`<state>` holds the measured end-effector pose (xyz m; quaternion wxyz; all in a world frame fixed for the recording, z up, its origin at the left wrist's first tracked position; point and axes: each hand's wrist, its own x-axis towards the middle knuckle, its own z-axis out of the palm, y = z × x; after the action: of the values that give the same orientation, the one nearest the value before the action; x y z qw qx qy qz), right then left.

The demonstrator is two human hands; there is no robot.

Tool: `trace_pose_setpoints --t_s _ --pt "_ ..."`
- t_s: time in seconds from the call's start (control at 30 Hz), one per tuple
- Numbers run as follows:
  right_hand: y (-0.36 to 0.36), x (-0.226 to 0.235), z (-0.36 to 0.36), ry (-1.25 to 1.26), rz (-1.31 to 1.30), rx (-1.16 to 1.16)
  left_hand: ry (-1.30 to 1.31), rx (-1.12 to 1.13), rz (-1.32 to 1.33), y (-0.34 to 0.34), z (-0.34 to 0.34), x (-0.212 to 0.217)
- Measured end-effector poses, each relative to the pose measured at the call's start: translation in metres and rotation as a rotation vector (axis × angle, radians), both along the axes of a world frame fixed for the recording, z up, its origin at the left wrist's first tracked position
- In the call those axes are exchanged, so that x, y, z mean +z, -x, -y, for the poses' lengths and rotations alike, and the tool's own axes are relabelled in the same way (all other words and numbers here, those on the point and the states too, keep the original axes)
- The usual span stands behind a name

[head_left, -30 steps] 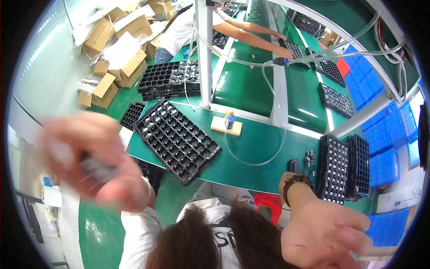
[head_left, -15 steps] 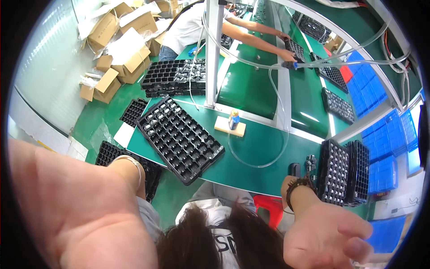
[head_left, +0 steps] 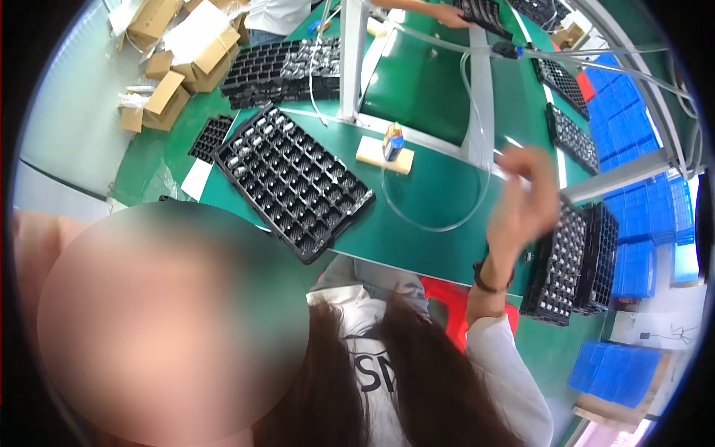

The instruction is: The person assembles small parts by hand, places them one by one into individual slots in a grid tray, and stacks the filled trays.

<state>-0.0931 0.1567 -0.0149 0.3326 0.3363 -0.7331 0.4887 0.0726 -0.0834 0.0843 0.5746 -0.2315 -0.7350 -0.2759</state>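
Observation:
Close at the left edge, my left hand (head_left: 42, 242) is mostly lost behind a large blurred patch, so its fingers cannot be made out. My right hand (head_left: 525, 197) is raised over the right side of the green table (head_left: 417, 257), fingers loosely curled and apart, nothing visible in them. A black compartment tray (head_left: 298, 182) lies slanted on the table, with small silvery parts in cells at its far left end. Right of that tray, a small bottle with a blue and yellow body (head_left: 393, 143) stands on a pale block (head_left: 372, 155), beside a clear tube (head_left: 436, 228).
More filled trays (head_left: 555, 272) stand at the right, near blue crates (head_left: 633, 201). Stacked black trays (head_left: 283, 71) sit behind a white post (head_left: 352, 63). Across the green belt, a co-worker's hand (head_left: 450, 15) holds a tray. Cardboard boxes (head_left: 167, 100) lie at far left.
My right hand has risen from the lower right to above the table's right side. My left hand has shifted toward the left edge. The view has tilted down, and the co-worker's tray appears higher.

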Motion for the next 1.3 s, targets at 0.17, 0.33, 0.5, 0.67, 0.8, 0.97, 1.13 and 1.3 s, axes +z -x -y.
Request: trace_pose_setpoints --t_s 0.17,0.33,0.5,0.67,0.8,0.97,1.13,1.3 --pt "0.090 -0.148 0.021 -0.358 0.626 0.319 -0.036 -0.030 0.064 0.008 -0.003 -0.005" --pt "0.095 -0.199 0.065 -0.269 0.588 0.133 -0.755 -0.263 0.421 0.067 -0.009 -0.105" --pt "0.109 -0.204 0.097 -0.385 0.540 0.063 -1.258 -0.449 0.857 0.076 -0.030 -0.197" --pt "0.176 -0.218 0.111 -0.124 0.447 0.035 -1.357 -0.406 0.929 0.069 -0.038 -0.248" --pt "0.263 -0.221 0.116 -0.112 0.397 -0.100 -1.556 -0.456 0.948 0.065 -0.041 -0.269" --pt "0.325 -0.241 0.107 -0.244 0.391 -0.270 -1.673 -0.504 0.882 0.068 -0.035 -0.281" --pt "0.331 -0.238 0.108 -0.247 0.360 -0.284 -1.659 -0.434 0.889 0.076 -0.033 -0.273" --pt "0.284 -0.205 0.094 -0.126 0.042 -0.264 -1.613 -0.562 0.830 0.096 -0.039 -0.265"
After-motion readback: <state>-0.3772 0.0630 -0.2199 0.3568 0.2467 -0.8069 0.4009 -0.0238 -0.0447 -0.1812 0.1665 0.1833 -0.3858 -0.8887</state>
